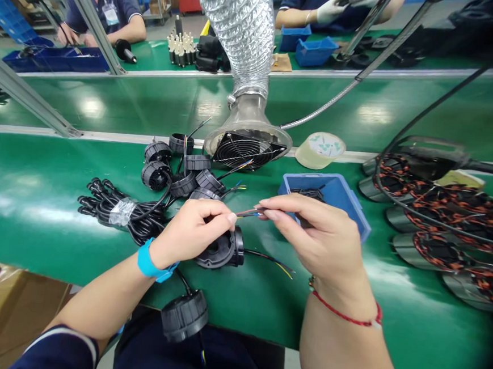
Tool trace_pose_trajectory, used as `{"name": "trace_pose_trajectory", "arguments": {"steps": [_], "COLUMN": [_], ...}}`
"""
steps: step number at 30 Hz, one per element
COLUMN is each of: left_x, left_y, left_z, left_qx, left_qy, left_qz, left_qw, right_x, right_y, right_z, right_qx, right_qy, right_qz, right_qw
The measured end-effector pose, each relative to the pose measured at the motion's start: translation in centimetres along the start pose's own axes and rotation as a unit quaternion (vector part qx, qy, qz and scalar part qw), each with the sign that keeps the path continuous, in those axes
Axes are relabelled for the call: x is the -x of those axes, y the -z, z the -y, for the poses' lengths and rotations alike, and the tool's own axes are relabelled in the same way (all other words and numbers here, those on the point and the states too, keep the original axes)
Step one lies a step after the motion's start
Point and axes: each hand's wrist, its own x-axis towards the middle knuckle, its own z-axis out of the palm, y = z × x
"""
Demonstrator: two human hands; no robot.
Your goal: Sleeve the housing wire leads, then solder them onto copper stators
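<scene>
Thin coloured wires [249, 213], red, blue and yellow among them, stretch between my two hands above the bench. My left hand [198, 226], with a blue wristband, pinches them between thumb and forefinger. The fingertips of my right hand [322, 233] are closed on the other end; whether a small sleeve is also in that pinch is hidden. Partly covered by my left hand is a round black housing [219, 253]. Out of its right side runs a black cable [262, 255] with bare coloured ends. A ribbed black cap [185, 315] on a cable hangs over the bench's front edge.
Several black caps [182, 184] and a bundled cable coil [145, 219] lie left. A blue bin [347, 201] holding small black pieces stands behind my right hand. Wound metal stators [420, 249] fill the right. An extraction hood [249, 119] hangs near a tape roll [320, 150]. Co-workers sit opposite.
</scene>
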Motion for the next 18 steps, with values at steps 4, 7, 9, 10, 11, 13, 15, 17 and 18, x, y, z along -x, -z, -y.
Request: {"name": "trace_pose_trajectory", "arguments": {"steps": [4, 7, 9, 10, 11, 13, 15, 17, 18], "left_x": [0.0, 0.1, 0.1, 0.0, 0.0, 0.0, 0.0, 0.0, 0.0], "left_y": [0.0, 0.1, 0.1, 0.1, 0.1, 0.0, 0.0, 0.0, 0.0], "left_z": [0.1, 0.1, 0.1, 0.1, 0.1, 0.1, 0.2, 0.2, 0.1], "left_qx": [-0.021, -0.037, -0.036, -0.034, -0.032, -0.029, -0.028, -0.029, -0.031], "left_qy": [-0.011, -0.021, -0.023, -0.023, -0.021, -0.019, -0.020, -0.021, -0.022], "left_qz": [0.000, 0.000, -0.003, -0.004, -0.005, -0.005, -0.006, -0.006, -0.006], "left_qw": [1.000, 0.999, 0.999, 0.999, 0.999, 0.999, 0.999, 0.999, 0.999], "right_x": [-0.1, -0.3, -0.4, -0.4, -0.3, -0.3, -0.2, -0.2, -0.3], "right_y": [-0.4, -0.7, -0.8, -0.8, -0.7, -0.5, -0.4, -0.4, -0.5], "right_z": [0.1, 0.1, -0.1, -0.3, -0.5, -0.8, -0.9, -0.8, -0.6], "right_qx": [-0.059, -0.082, -0.094, -0.099, -0.101, -0.099, -0.089, -0.080, -0.076], "right_qy": [-0.070, -0.048, -0.049, -0.058, -0.067, -0.078, -0.074, -0.066, -0.061], "right_qz": [-0.005, 0.017, 0.013, 0.002, -0.011, -0.036, -0.039, -0.021, -0.010], "right_qw": [0.996, 0.995, 0.994, 0.993, 0.993, 0.991, 0.993, 0.994, 0.995]}}
